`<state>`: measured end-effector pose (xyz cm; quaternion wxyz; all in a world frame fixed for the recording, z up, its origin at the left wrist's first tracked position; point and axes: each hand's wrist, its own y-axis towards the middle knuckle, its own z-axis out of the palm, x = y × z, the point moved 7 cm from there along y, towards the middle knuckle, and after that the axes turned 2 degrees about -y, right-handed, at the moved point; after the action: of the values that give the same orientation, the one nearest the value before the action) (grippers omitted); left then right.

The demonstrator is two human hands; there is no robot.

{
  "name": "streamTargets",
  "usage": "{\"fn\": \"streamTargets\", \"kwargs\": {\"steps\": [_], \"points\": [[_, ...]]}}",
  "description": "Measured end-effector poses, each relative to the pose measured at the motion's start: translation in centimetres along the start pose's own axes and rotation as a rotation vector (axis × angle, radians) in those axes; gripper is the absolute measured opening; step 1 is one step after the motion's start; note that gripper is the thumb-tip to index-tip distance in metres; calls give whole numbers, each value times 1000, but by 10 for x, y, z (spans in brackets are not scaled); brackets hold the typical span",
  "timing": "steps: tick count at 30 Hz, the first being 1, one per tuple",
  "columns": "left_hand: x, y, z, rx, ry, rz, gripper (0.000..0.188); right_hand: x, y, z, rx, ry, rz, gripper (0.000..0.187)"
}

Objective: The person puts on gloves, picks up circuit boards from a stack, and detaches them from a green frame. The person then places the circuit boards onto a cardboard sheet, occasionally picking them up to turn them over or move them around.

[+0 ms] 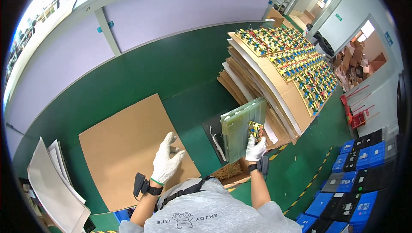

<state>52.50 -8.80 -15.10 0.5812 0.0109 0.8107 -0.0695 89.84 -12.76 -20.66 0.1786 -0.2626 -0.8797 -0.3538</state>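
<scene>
My left hand (168,161), in a white knitted glove, hovers over a flat brown cardboard sheet (122,143) with its fingers apart and nothing in them. In a white glove too, my right hand (256,149) grips a small circuit board (256,130) with yellow parts by its near edge. Just left of that board stands a translucent pale green block (234,136), perhaps stacked plates; whether the board touches it I cannot tell. Beyond my right hand rises a tall stack of cardboard sheets (270,87), topped with rows of similar circuit boards (296,57).
White sheets (56,186) lean at the left. A black flat piece (213,136) lies beside the green block, and an open carton (231,171) sits close to my body. Blue and black crates (356,177) fill the right side. A lilac panel (189,10) bounds the far side.
</scene>
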Motion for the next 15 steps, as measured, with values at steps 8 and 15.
{"fn": "streamTargets", "kwargs": {"steps": [8, 15], "points": [[9, -8, 8, 13, -50, -35, 73, -13, 6, 9, 68, 273, 11, 41], [-2, -19, 24, 106, 1, 60, 72, -14, 22, 19, 213, 151, 71, 34]]}}
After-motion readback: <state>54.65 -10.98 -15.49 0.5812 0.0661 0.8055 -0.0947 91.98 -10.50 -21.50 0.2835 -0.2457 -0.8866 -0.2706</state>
